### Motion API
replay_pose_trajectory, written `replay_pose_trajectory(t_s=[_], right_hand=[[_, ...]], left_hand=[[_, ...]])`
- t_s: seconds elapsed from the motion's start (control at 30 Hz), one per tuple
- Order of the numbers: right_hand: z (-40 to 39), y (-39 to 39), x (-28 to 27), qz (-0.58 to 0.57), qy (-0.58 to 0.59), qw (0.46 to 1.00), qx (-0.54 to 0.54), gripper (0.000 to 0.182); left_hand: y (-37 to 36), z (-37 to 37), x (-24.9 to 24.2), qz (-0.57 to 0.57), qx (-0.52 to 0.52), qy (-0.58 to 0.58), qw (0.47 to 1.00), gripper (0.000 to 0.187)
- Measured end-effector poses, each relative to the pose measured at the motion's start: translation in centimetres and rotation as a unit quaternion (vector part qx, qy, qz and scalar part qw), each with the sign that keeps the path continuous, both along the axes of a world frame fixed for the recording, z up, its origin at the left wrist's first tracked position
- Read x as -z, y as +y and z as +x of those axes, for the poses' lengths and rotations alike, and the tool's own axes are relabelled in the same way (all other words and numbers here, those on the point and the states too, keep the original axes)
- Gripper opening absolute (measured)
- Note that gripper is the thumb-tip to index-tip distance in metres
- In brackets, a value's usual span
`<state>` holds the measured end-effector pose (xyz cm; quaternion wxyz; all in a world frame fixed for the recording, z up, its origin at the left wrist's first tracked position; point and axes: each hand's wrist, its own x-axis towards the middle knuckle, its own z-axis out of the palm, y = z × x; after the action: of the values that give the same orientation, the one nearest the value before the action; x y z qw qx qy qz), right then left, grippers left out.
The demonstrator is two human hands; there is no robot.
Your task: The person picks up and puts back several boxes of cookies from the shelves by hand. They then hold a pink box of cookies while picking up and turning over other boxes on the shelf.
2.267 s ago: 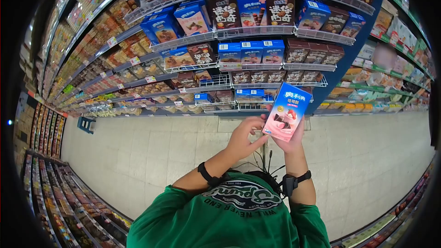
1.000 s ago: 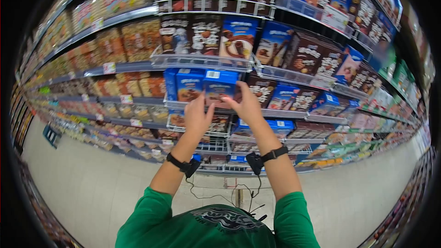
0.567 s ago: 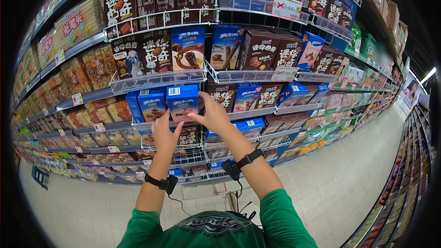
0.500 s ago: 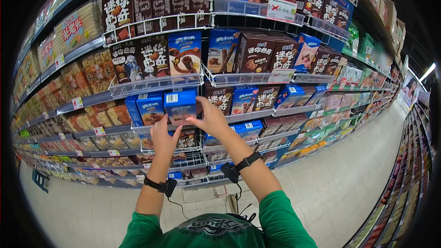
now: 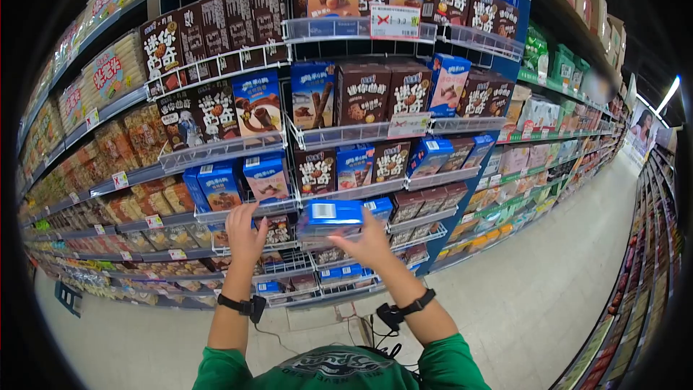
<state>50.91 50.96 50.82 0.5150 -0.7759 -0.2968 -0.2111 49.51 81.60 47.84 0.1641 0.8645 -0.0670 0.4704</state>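
My right hand (image 5: 372,245) is closed on the right end of a blue biscuit box (image 5: 331,218), with the thumb low at its front. The box's barcode side faces up, and its front is blurred. It overlaps the lower shelf in this view. My left hand (image 5: 245,235) is empty, fingers raised and thumb apart, at the front edge of the shelf above. Just over its fingertips stands a blue-and-pink box (image 5: 266,178). To the left of that is a blue box with a brown chocolate picture (image 5: 219,188).
Wire shelf fronts (image 5: 224,150) stick out at several levels around my hands. Brown cookie boxes (image 5: 315,172) stand right of the blue-and-pink box. Bagged snacks (image 5: 115,72) fill shelves on the left. A pale tiled floor (image 5: 498,289) runs along the aisle.
Both hands were at a blue box on the upper shelf; my left hand has let go. My right hand has moved down and right and now grips a blue box. The view has shifted right.
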Motion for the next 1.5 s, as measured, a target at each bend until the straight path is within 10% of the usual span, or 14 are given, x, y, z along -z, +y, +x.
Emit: replay_pose_trajectory(t_s=[0.37,0.77,1.0,1.13,1.23,1.27,1.43,1.47,1.5], right_hand=[[-8.6,-18.9,14.9,0.209,0.227,0.948,0.076,0.073],[-19.2,-34.1,19.3,0.380,0.186,0.851,0.312,0.066],[-20.2,-36.1,20.2,0.409,0.211,0.842,0.283,0.067],[-18.3,-35.2,19.7,0.403,0.231,0.854,0.236,0.070],[-16.6,-32.9,19.3,0.391,0.235,0.857,0.238,0.074],[-16.1,-32.0,19.1,0.358,0.251,0.874,0.214,0.076],[-12.8,-27.1,21.0,0.219,0.306,0.926,0.025,0.071],[-12.1,-25.3,20.9,0.213,0.309,0.927,0.017,0.071],[-11.5,-23.5,20.9,0.194,0.346,0.917,-0.035,0.068]], left_hand=[[-1.9,-1.0,1.5,0.026,-0.035,0.062,0.997,0.038],[-3.3,-2.3,2.5,-0.021,-0.058,0.027,0.998,0.035],[-0.4,-10.3,18.0,-0.119,-0.087,0.099,0.984,0.036],[3.8,-24.0,36.9,-0.228,-0.261,0.352,0.870,0.045],[3.5,-39.6,45.7,-0.354,-0.422,0.545,0.632,0.043],[5.4,-44.3,51.7,-0.034,-0.294,0.750,0.591,0.030],[2.9,-51.8,43.7,-0.089,-0.330,0.782,0.521,0.029],[3.6,-51.8,44.4,-0.163,-0.385,0.739,0.527,0.031],[2.7,-50.4,43.8,-0.521,-0.527,0.484,0.465,0.035]])
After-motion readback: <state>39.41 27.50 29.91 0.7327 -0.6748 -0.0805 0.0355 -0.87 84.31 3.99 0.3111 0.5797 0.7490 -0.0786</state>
